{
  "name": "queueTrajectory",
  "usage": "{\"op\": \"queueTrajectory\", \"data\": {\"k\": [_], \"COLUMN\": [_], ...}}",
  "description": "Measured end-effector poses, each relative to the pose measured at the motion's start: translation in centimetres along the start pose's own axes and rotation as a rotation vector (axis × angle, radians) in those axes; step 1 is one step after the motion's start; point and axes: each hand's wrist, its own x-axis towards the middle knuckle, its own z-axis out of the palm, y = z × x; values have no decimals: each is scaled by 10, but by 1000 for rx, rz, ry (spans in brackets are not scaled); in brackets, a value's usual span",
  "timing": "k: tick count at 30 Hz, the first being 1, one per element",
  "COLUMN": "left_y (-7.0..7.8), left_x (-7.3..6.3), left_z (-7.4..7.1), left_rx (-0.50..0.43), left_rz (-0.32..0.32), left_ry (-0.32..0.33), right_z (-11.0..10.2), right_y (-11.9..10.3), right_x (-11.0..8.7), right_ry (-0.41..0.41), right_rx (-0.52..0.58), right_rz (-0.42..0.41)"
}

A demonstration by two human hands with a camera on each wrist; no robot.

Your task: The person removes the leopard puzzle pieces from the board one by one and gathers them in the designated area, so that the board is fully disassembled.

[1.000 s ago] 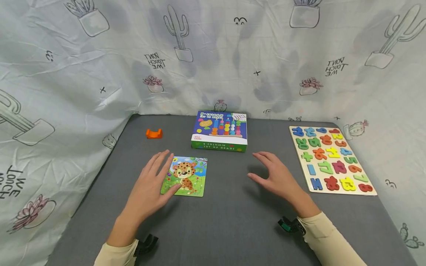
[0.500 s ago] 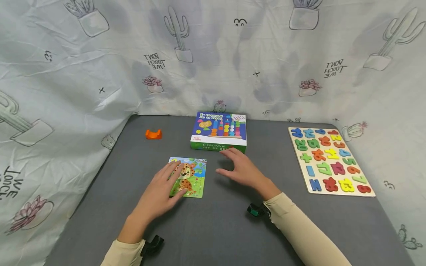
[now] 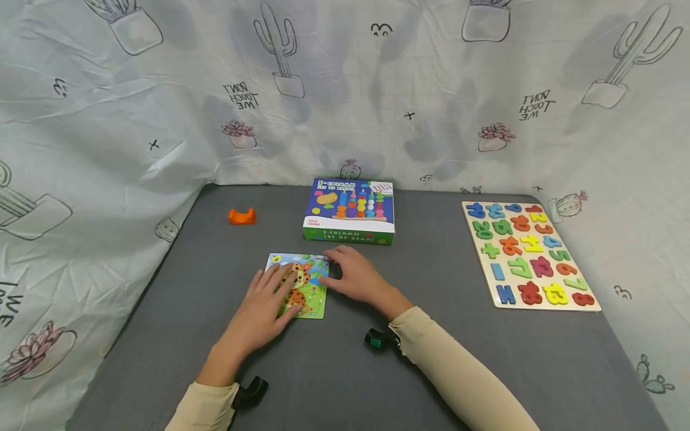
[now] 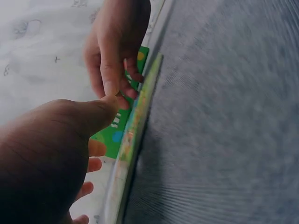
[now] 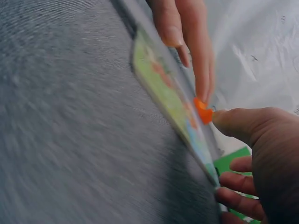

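A small square picture puzzle [image 3: 314,297] with a cartoon leopard on green and blue lies on the grey table, in front of a bead-set box. My left hand [image 3: 262,314] is over its left part, fingers spread and nearly straight, hiding some of the leopard. At the upper right edge of the puzzle is my right hand [image 3: 358,278], thumb and fingers apart and loosely bent. In the right wrist view its fingertips [image 5: 226,194] are at the puzzle's end; whether they touch it I cannot tell. Neither hand grips anything.
Behind the puzzle stands the blue and green bead-set box [image 3: 348,209]. An orange curved piece [image 3: 242,216] lies at the back left. On the right is a wooden board [image 3: 501,291] of coloured numbers and signs. A printed cloth [image 3: 323,120] hangs behind the table.
My right hand has moved left across the table to the puzzle's right edge. My left hand has shifted slightly right, further over the puzzle. The whole view has shifted a little.
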Motion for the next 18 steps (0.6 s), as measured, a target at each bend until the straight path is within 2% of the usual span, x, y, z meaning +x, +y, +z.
{"op": "queueTrajectory", "data": {"k": [4,8,18], "left_y": [-3,-4,-2], "left_x": [-1,1,-2], "left_z": [4,5,7], "left_rx": [-4,3,-20], "left_rz": [-6,-6,17], "left_ry": [-21,-33,1], "right_z": [10,11,13], "right_y": [-4,-5,-13], "right_x": [3,7,5], "right_ry": [2,3,-38], "right_rx": [-78,-119,-179], "right_rz": [-3,-11,15]}}
